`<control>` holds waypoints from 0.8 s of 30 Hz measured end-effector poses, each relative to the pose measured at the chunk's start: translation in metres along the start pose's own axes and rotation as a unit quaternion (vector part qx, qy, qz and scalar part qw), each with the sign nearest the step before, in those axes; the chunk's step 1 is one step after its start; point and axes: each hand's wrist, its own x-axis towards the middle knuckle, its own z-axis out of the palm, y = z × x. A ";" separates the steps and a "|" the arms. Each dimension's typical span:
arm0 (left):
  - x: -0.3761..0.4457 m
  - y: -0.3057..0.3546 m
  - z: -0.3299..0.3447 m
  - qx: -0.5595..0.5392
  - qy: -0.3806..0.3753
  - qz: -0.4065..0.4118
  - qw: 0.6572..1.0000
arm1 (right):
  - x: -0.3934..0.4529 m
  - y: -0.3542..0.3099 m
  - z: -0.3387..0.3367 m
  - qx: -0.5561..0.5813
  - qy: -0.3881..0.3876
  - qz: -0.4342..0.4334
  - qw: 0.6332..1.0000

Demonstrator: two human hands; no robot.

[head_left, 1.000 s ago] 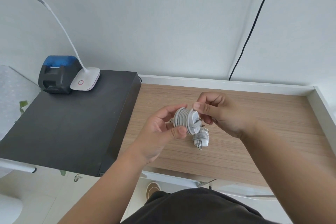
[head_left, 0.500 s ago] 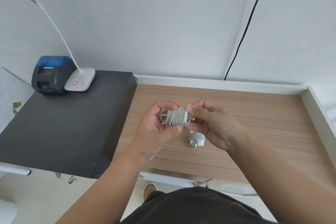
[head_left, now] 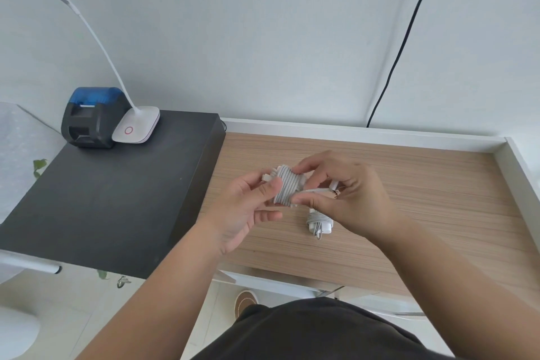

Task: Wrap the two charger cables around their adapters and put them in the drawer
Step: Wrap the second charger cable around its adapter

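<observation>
— Nearest the camera?
— Dark shirt (head_left: pixel 315 333) at the bottom edge, two bare forearms reaching forward over a wooden desk (head_left: pixel 438 190).
— And the left hand (head_left: pixel 248 210)?
— Curled round a white charger (head_left: pixel 287 187), thumb pressed on the wound cable, held above the desk.
— Right hand (head_left: pixel 347 199)?
— Pinching the same charger from the other side, finger on top, thumb beneath; loose cable end (head_left: pixel 317 190) running under the fingers toward the palm, plug tip showing near the knuckles.
— Second charger (head_left: pixel 319 222)?
— Lying on the desk just below the right hand, cable already wrapped, short end sticking out toward the near edge.
— Drawer?
— Not identifiable for certain from here.
— Farther left?
— Black cabinet top (head_left: pixel 111 199) butting against the desk, slightly higher.
— At its far corner?
— Black and blue printer (head_left: pixel 90 117), touching a white lamp base (head_left: pixel 137 128), thin neck curving up and out of view.
— Beyond?
— Pale wall with a black wire (head_left: pixel 406 38) running down behind the desk's white rim (head_left: pixel 365 133).
</observation>
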 end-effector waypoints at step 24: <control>-0.004 -0.005 0.010 0.135 0.007 0.127 0.983 | -0.005 0.006 0.000 0.275 0.028 0.157 0.948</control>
